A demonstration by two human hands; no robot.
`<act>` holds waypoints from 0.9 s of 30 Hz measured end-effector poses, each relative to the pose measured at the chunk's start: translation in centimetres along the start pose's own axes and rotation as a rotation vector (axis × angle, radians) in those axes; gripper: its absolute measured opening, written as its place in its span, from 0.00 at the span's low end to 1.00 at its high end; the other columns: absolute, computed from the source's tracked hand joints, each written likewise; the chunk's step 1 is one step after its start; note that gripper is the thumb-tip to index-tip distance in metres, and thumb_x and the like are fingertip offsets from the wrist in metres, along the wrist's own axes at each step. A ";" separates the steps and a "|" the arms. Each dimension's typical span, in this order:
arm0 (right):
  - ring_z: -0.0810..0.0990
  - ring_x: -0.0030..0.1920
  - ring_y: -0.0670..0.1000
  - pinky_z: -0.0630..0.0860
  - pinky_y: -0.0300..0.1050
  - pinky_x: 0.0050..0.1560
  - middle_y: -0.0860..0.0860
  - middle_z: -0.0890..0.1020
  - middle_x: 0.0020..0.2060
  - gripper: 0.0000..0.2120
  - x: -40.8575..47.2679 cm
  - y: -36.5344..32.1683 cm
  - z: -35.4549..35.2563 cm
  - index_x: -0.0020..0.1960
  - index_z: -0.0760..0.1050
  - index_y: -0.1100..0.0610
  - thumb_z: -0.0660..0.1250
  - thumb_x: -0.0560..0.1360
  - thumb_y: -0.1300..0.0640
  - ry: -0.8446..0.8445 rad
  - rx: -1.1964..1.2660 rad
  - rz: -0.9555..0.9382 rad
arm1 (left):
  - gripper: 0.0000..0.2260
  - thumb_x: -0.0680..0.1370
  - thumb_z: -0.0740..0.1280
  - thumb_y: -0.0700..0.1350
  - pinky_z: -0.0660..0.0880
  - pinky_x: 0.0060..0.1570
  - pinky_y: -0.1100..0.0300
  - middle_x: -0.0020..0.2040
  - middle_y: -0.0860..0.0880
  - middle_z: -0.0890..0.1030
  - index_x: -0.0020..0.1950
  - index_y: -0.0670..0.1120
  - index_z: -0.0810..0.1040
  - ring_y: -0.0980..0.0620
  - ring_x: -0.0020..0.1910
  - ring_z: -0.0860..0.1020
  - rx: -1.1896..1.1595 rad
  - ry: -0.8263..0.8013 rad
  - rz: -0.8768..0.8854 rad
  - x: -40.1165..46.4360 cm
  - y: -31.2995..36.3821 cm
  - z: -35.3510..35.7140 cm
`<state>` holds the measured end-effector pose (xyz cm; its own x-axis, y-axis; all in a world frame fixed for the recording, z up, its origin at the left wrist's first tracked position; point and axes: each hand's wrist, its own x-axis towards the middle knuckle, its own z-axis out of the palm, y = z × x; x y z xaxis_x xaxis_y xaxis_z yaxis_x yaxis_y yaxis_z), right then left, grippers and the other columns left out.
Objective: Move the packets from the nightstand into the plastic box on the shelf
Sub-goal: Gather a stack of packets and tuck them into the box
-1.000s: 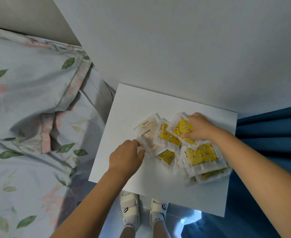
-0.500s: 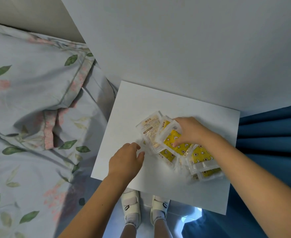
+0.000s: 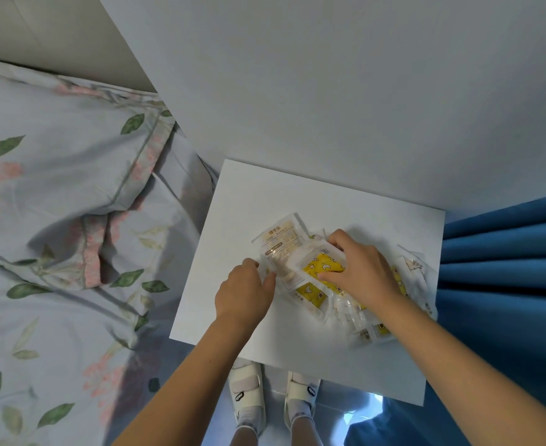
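Note:
Several clear and yellow-printed packets (image 3: 324, 267) lie bunched on the white nightstand (image 3: 297, 194). My right hand (image 3: 358, 268) rests on top of the pile, fingers curled around a yellow packet. My left hand (image 3: 244, 292) touches the pile's left edge, its thumb against a pale beige packet (image 3: 281, 241). More packets (image 3: 374, 329) trail out to the right under my right forearm. The plastic box and the shelf are out of view.
A bed with a floral pillow (image 3: 72, 175) borders the nightstand on the left. Blue curtains (image 3: 506, 252) hang to the right. A white wall (image 3: 329, 91) rises behind. My feet in white shoes (image 3: 249, 394) stand below the nightstand's front edge.
My right hand slid left across the packets, dragging them into a tighter bunch. My left hand shifted right until it met the pile's left edge.

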<state>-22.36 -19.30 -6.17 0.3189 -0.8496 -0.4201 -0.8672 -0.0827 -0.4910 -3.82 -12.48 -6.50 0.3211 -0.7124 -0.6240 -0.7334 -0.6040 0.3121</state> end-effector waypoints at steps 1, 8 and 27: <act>0.78 0.39 0.51 0.75 0.43 0.38 0.44 0.79 0.40 0.22 -0.2 0.0 0.0 0.52 0.69 0.50 0.78 0.66 0.49 0.003 0.037 0.008 | 0.21 0.80 0.59 0.58 0.73 0.47 0.57 0.59 0.47 0.78 0.65 0.45 0.71 0.47 0.54 0.79 0.019 0.002 -0.005 0.1 0.2 0.0; 0.78 0.40 0.46 0.70 0.27 0.33 0.44 0.79 0.39 0.16 -1.5 0.7 -0.3 0.51 0.77 0.53 0.78 0.67 0.54 0.022 0.321 0.171 | 0.38 0.71 0.62 0.71 0.74 0.46 0.54 0.58 0.44 0.72 0.64 0.40 0.68 0.44 0.55 0.76 0.061 0.054 -0.106 0.6 2.4 0.5; 0.84 0.45 0.47 0.82 0.52 0.50 0.44 0.84 0.42 0.07 -3.2 3.1 -2.9 0.44 0.79 0.47 0.75 0.70 0.56 0.357 0.910 0.412 | 0.32 0.73 0.70 0.51 0.74 0.51 0.52 0.64 0.40 0.68 0.69 0.38 0.61 0.39 0.60 0.73 -0.056 0.068 -0.136 1.1 5.3 1.9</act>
<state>-27.18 -18.34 -4.17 -0.1931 -0.8392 -0.5084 -0.2229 0.5421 -0.8102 -8.44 -15.80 -6.90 0.4563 -0.6437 -0.6143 -0.6463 -0.7143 0.2684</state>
